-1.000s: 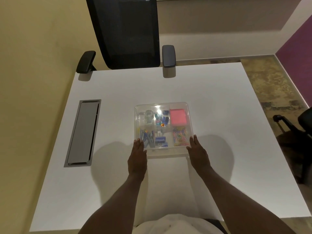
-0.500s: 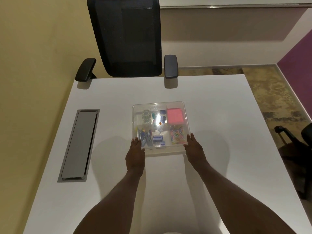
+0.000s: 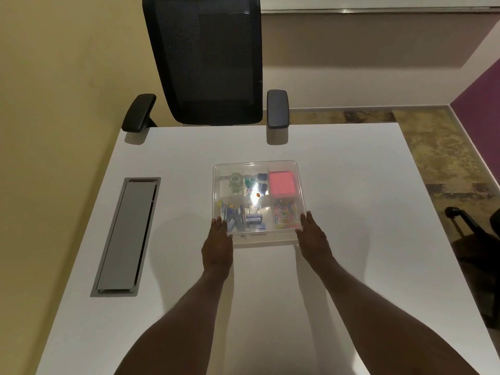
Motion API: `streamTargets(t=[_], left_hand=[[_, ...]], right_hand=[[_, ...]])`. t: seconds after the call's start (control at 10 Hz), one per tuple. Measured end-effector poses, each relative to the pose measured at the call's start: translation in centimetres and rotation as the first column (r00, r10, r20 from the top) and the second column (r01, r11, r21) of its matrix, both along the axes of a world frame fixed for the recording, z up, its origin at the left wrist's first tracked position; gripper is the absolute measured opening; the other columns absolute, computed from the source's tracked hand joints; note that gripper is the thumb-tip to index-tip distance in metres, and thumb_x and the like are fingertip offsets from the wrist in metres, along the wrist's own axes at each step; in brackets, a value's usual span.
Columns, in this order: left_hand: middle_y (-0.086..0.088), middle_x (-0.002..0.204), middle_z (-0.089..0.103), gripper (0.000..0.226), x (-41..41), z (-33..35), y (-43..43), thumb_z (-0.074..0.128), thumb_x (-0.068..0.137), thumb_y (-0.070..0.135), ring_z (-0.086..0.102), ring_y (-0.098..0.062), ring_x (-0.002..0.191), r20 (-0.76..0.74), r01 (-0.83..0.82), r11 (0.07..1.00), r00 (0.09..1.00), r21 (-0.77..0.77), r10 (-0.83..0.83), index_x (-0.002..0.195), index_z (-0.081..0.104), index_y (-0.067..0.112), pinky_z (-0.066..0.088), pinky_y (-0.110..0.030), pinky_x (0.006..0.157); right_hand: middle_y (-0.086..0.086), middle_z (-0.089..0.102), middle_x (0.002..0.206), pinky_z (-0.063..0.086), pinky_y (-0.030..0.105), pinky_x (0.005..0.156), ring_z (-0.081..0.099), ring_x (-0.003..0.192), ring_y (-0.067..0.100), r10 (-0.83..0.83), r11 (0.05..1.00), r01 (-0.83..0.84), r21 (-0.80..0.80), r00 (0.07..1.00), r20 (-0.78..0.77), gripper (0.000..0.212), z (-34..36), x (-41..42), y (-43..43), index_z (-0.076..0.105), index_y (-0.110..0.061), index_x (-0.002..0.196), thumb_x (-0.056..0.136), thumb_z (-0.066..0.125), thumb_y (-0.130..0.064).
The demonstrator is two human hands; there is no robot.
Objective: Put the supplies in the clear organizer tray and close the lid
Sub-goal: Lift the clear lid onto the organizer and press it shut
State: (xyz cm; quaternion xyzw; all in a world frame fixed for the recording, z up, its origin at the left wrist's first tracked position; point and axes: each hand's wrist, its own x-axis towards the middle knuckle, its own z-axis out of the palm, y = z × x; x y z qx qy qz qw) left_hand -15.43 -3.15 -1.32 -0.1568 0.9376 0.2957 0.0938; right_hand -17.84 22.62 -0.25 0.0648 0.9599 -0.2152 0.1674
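Head view: fingertips [image 3: 219, 221] of left hand [image 3: 217, 246] laid flat, extended, touching the near-left corner of the clear square plastic organizer tray [image 3: 258, 197]; not curled round anything. Fingertips [image 3: 307, 216] of right hand [image 3: 315, 238] likewise straight and loose, pressed against the near-right corner, at about 4 o'clock of the tray. No pinch, no clench on either side; palms down on the white tabletop [image 3: 351, 185].

Lying at table centre, lid seemingly already down, judging from the glare across the top, though not certain. Inside, by clock face from tray middle: pink block of sticky notes [image 3: 281, 182] at 1 o'clock; coloured paper clips [image 3: 286, 213] at 4 o'clock; blue staple boxes [image 3: 255, 221] at 6 o'clock; blue-and-yellow loose pieces [image 3: 231, 213] at 8 o'clock, too small to identify; clear tape rolls [image 3: 236, 182] at 10 o'clock; small blue and green bits [image 3: 255, 181] at 12 o'clock.

Probably light and stiff, with smooth, slippery walls; thin plastic likely to flex or crack under a hard squeeze. Contents loose, prone to spill between compartments if tilted. Best taken at opposite side walls near the rim, kept level; for seating the lid, gentle downward pressure at the corners.

Further out: grey metal cable hatch [image 3: 127, 236] at 9 o'clock, black mesh office chair [image 3: 205, 63] at 12 o'clock.
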Motion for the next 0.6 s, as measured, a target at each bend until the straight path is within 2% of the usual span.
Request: streamTargets(t=[0.1, 0.3, 0.4, 0.6], left_hand=[[-0.004, 0.174, 0.020, 0.059, 0.3, 0.3, 0.1, 0.046, 0.109, 0.020, 0.014, -0.017, 0.163, 0.017, 0.071, 0.996, 0.997, -0.049, -0.070, 0.164, 0.026, 0.012, 0.017, -0.034, 0.132], [-0.007, 0.174, 0.017, 0.059, 1.2, 0.9, -0.2, 0.040, 0.109, 0.015, 0.010, -0.019, 0.163, 0.026, 0.129, 0.986, 0.992, -0.104, -0.127, 0.165, 0.022, 0.011, 0.009, -0.040, 0.134], [-0.008, 0.175, 0.014, 0.059, 1.8, 1.2, -0.6, 0.038, 0.110, 0.018, 0.009, -0.020, 0.164, 0.031, 0.151, 0.979, 0.988, -0.138, -0.148, 0.165, 0.018, 0.009, 0.009, -0.040, 0.134], [-0.008, 0.175, 0.010, 0.060, 3.9, 3.2, -1.2, 0.036, 0.111, 0.020, 0.006, -0.021, 0.164, -0.003, 0.145, 0.984, 0.989, -0.102, -0.146, 0.166, 0.013, 0.009, 0.004, -0.039, 0.135]], right_hand=[[0.017, 0.009, 0.169, 0.035, 0.037, 0.117, 0.031, 0.151, 0.028, 0.108, 0.987, -0.103, 0.121, 0.994, -0.030, 0.056, 0.4, 0.7, 0.2, 0.016, -0.004, 0.159, 0.109, 0.036, -0.024], [0.025, 0.029, 0.161, 0.039, 0.041, 0.117, 0.041, 0.146, 0.034, 0.164, 0.969, -0.117, 0.217, 0.963, -0.213, 0.056, 1.4, 2.2, -0.1, 0.029, 0.006, 0.153, 0.104, 0.049, -0.014], [0.019, 0.014, 0.167, 0.024, 0.038, 0.124, 0.022, 0.155, 0.028, 0.188, 0.959, -0.154, 0.240, 0.974, -0.123, 0.057, 1.6, 2.5, -0.1, 0.012, 0.000, 0.158, 0.108, 0.032, -0.021], [0.016, 0.016, 0.168, 0.019, 0.038, 0.126, 0.019, 0.156, 0.025, 0.175, 0.967, -0.136, 0.218, 0.969, -0.175, 0.058, 2.6, 4.5, -1.4, 0.015, -0.005, 0.159, 0.108, 0.034, -0.025]])
